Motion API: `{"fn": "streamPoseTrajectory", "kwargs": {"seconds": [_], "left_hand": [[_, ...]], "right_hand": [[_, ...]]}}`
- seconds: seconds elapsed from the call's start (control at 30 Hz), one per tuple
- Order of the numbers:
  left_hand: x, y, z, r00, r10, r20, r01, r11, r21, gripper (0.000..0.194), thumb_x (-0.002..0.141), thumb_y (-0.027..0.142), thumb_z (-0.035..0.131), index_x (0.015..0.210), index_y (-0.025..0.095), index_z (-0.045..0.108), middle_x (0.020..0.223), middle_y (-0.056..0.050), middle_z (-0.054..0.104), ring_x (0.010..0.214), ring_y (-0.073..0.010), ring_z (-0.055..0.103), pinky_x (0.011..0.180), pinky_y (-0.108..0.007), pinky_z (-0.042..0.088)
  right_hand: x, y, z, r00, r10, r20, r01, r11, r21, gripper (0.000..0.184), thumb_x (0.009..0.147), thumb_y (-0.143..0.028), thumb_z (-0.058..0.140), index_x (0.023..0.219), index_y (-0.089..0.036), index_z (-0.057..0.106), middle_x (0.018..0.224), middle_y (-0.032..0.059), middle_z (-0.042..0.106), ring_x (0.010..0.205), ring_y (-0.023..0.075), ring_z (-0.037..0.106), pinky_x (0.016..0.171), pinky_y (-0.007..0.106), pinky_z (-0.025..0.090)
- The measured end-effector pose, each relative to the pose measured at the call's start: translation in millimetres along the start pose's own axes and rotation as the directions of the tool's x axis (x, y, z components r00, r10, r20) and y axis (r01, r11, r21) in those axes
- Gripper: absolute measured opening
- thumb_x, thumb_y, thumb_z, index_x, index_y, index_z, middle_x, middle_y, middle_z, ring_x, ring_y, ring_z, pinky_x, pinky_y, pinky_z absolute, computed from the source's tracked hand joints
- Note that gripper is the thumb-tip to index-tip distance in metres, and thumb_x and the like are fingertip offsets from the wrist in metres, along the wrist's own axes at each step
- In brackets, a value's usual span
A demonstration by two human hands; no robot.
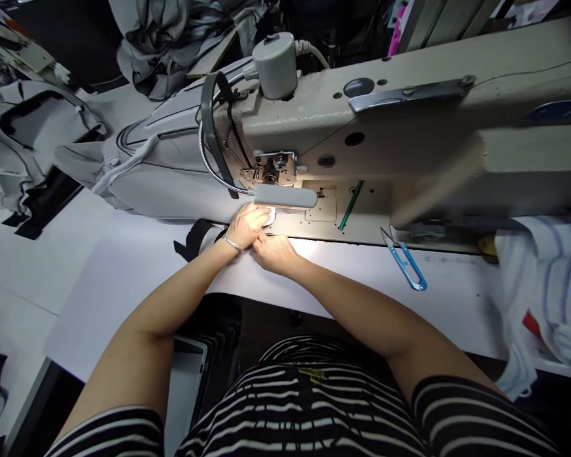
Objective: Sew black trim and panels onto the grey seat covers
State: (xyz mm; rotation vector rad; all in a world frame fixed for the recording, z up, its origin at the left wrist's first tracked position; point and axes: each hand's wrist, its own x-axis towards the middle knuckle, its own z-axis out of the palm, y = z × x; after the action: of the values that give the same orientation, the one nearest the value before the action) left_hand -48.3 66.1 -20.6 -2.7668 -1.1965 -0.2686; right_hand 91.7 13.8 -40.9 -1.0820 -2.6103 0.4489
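A sewing machine (342, 120) stands across the view, and a small grey lamp (285, 195) lights its needle area. Under that lamp, my left hand (247, 226) is closed at the edge of the grey fabric (171, 190), beside a small white piece (271, 217) at its fingertips. My right hand (275, 252) is bent into a pinch right against the left one; what its fingertips hold is hidden. A black and grey strip of material (200, 236) sticks out left of my left wrist. The needle is hidden behind the lamp.
Blue thread snips (406, 260) and a green stick (351, 206) lie to the right. Striped cloth (537, 273) hangs at the right end of the white table (124, 285). Sewn grey pieces (28, 139) lie left; more grey fabric (166, 38) is heaped behind.
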Motion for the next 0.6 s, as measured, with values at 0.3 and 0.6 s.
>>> {"fn": "streamPoseTrajectory", "kwargs": {"seconds": [0.3, 0.6], "left_hand": [[2.7, 6.6, -7.7, 0.986, -0.108, 0.127, 0.121, 0.988, -0.098, 0.031, 0.08, 0.005, 0.042, 0.093, 0.016, 0.067, 0.114, -0.006, 0.065, 0.109, -0.0179, 0.056, 0.092, -0.032, 0.05], [6.5, 1.8, -3.4, 0.989, -0.111, 0.097, 0.123, 0.984, -0.131, 0.028, 0.085, 0.007, 0.041, 0.088, 0.015, 0.067, 0.103, -0.006, 0.069, 0.104, -0.0158, 0.059, 0.09, -0.028, 0.05]], "right_hand": [[-0.2, -1.4, -8.6, 0.998, 0.043, 0.053, -0.044, 0.999, 0.022, 0.037, 0.091, -0.031, 0.039, 0.113, -0.01, 0.061, 0.115, 0.0187, 0.059, 0.068, 0.0177, 0.057, 0.056, 0.029, 0.038], [0.4, -2.5, -9.7, 0.996, 0.041, 0.083, -0.039, 0.999, -0.025, 0.04, 0.092, -0.033, 0.035, 0.117, -0.012, 0.058, 0.126, 0.0173, 0.053, 0.071, 0.0195, 0.058, 0.053, 0.029, 0.036]]}}
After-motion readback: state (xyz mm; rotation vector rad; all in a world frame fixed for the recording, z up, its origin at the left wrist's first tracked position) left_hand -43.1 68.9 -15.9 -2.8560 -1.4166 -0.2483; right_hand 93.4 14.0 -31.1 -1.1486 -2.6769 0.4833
